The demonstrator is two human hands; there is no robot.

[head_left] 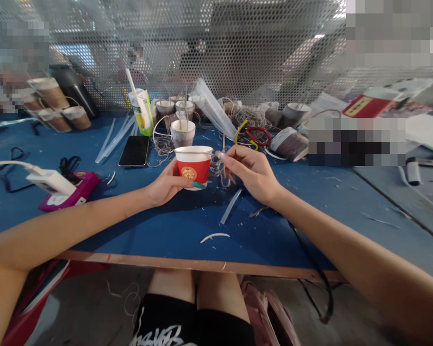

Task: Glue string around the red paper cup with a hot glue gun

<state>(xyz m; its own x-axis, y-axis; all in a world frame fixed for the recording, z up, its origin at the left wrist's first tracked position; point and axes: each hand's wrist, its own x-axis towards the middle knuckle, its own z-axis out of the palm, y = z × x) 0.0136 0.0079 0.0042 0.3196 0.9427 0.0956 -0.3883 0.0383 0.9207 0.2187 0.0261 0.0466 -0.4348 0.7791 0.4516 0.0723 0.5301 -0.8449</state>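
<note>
A red paper cup (202, 166) with a white rim and a gold emblem stands upright in my left hand (168, 184). The fingers wrap round its left side and the thumb crosses its front. Beside the cup's right edge, my right hand (254, 173) pinches the end of a thin grey-brown cord (198, 153) that stretches across the cup's rim. More tangled cord (222, 174) hangs below those fingertips. Directly behind the red cup is another paper cup (183, 133) wrapped in grey cord.
Several cord-wrapped cups (296, 115) and loose cord line the mesh panel (159, 72). A phone (133, 151), a drink carton (142, 111) and a purple power strip (88, 190) lie leftward. A clear plastic strip (231, 206) is near the table's front edge (187, 263).
</note>
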